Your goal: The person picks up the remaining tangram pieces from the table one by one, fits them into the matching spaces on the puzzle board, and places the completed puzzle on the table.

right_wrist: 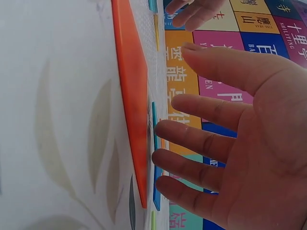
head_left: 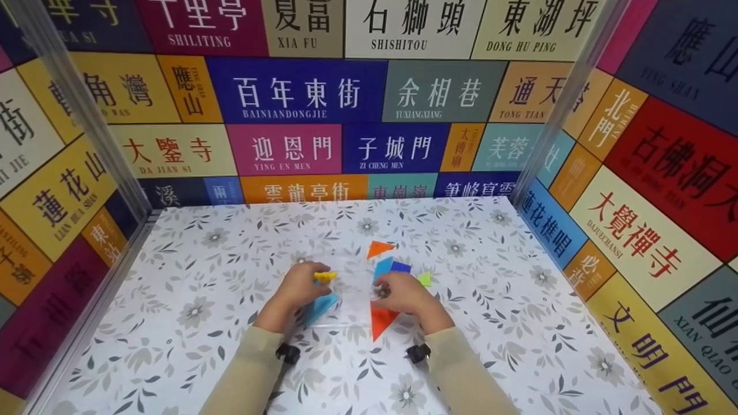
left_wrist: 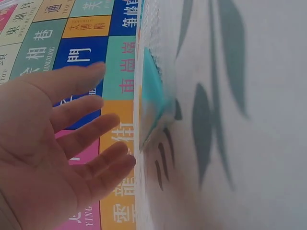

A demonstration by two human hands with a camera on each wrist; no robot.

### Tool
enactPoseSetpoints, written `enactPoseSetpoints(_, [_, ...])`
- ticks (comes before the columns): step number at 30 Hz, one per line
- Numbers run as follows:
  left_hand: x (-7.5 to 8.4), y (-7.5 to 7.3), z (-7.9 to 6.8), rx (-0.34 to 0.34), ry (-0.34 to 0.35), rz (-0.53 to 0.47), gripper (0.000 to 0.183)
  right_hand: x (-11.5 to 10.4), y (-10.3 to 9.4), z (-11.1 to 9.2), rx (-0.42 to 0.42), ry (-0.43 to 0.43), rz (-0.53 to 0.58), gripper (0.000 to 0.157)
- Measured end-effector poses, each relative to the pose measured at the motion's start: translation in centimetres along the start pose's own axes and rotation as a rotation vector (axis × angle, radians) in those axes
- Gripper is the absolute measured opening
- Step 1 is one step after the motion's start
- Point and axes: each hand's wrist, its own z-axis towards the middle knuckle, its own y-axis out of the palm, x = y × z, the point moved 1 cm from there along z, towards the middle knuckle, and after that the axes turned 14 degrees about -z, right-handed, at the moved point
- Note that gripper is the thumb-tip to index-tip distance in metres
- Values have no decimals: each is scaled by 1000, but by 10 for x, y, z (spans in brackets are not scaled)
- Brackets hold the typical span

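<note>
My left hand [head_left: 301,283] hovers near a small yellow piece [head_left: 324,277]. In the left wrist view its fingers [left_wrist: 86,120] are relaxed with nothing between them. A light-blue triangle [head_left: 324,306] lies below that hand, by a clear, flat, square-looking plastic piece [head_left: 351,317]. My right hand [head_left: 403,292] is over the right side of this plastic, beside a red-orange triangle [head_left: 381,323] and a blue piece [head_left: 382,266]. In the right wrist view the right fingers [right_wrist: 196,136] are spread and hold nothing. The right hand partly covers the red-orange and blue pieces.
An orange triangle [head_left: 379,249], a dark-blue piece [head_left: 401,267] and a light-green triangle [head_left: 425,279] lie beyond and right of the right hand. The table [head_left: 196,357] has a floral cover. Walls with coloured lettered panels [head_left: 300,92] enclose its back and sides.
</note>
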Motion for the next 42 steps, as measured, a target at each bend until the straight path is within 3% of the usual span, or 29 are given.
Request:
enactPoseSetpoints(16, [-8, 4, -2, -75, -40, -21, 58, 3, 2, -6, -66, -44, -38, 62])
enactPoseSetpoints(22, [-11, 3, -3, -98, -50, 4, 57, 5, 5, -7, -100, -6, -21, 65])
enactPoseSetpoints(29, [-12, 1, -4, -80, -10, 41, 54, 5, 3, -6, -112, 6, -28, 69])
enactPoseSetpoints(36, [-10, 0, -2, -79, -31, 66, 46, 4, 1, -7, -119, 16, -43, 71])
enactPoseSetpoints(42, [-10, 0, -1, -66, -9, 84, 43, 5, 2, -8, -104, 1, -86, 73])
